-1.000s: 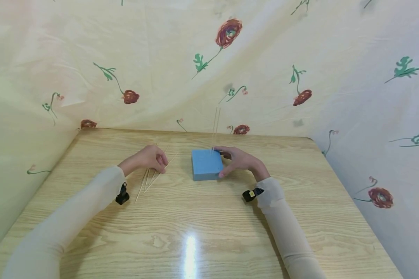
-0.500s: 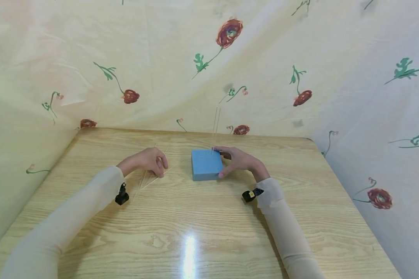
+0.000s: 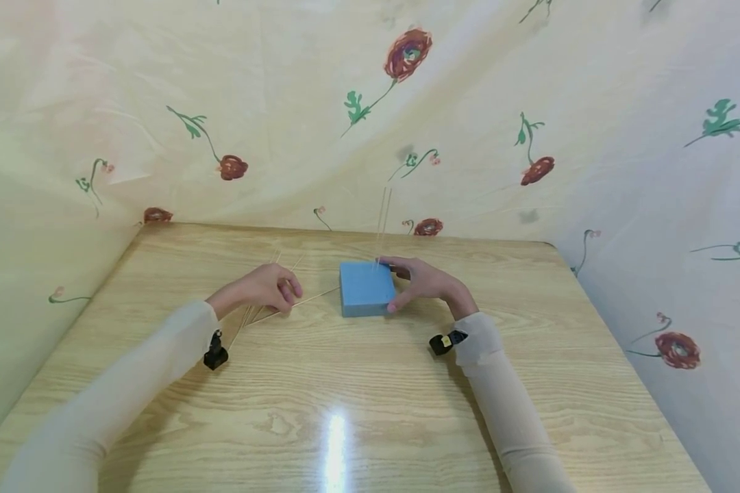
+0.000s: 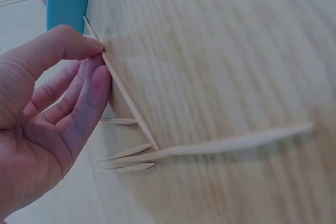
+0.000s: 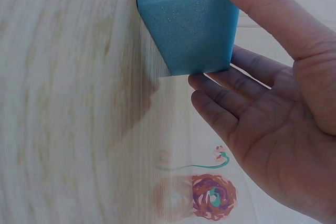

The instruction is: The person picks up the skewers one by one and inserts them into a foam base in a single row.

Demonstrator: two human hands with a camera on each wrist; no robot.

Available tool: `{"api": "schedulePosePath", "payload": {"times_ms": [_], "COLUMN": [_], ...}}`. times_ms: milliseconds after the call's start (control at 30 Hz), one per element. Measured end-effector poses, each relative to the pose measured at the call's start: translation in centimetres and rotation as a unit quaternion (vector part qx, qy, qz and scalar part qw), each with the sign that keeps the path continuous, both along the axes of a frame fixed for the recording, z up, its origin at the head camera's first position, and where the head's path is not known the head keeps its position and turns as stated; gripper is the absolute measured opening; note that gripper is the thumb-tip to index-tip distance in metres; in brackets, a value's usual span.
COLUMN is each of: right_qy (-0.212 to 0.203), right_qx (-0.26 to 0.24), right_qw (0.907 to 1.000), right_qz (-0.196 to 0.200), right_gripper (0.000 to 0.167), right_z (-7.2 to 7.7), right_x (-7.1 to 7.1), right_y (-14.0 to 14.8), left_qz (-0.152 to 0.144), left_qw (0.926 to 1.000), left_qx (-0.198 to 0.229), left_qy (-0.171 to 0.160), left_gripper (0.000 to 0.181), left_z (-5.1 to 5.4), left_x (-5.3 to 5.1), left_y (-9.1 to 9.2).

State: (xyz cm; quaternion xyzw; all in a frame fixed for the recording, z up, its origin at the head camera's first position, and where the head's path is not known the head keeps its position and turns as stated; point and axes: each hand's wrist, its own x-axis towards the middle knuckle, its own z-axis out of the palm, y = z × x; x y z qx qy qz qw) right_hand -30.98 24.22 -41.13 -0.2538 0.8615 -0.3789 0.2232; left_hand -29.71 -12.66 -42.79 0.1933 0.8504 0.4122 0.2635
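My left hand (image 3: 268, 286) pinches a thin wooden skewer (image 4: 126, 90) between thumb and fingertips. In the head view its far end reaches the left side of a blue foam block (image 3: 366, 287). Several loose skewers (image 4: 236, 142) lie on the table under and beside the left hand. My right hand (image 3: 424, 279) holds the block at its right side, with the thumb at the front corner and the fingers round the back. Two skewers (image 3: 383, 226) stand upright from the block's back right part.
The block rests on a wood-grain table (image 3: 407, 411). Flower-patterned cloth (image 3: 271, 103) rises behind the table and along its sides. Small black cameras sit at the left wrist (image 3: 216, 352) and the right wrist (image 3: 444, 342).
A skewer in the left fingers now points right toward the block, where earlier it lay slanted with the others. The left hand has shifted slightly; the right hand and block have stayed put.
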Motion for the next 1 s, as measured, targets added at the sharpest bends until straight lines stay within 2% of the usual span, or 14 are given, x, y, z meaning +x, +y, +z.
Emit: {"api": "schedulePosePath", "payload": {"times_ms": [267,567,1000], "right_qy": [0.008,-0.002,-0.002], "right_qx": [-0.003,-0.018,-0.015], "right_qw": [1.0000,0.9998,0.9999], "right_qz": [-0.001,0.008,0.008], "right_gripper": [0.110,0.108,0.109], "right_z": [0.6,0.3,-0.1], "right_x": [-0.3,-0.3,-0.1], "right_y": [0.4,0.2,0.0], "left_qz": [0.015,0.025,0.002], "left_qw": [0.9998,0.9995,0.9995], "left_qx": [0.007,0.017,0.030], "left_qy": [0.011,-0.010,-0.008], "left_gripper": [0.030,0.026,0.024], "left_z": [0.1,-0.3,-0.9], "left_x": [-0.3,-0.1,-0.1], "left_y": [0.2,0.0,-0.7]}}
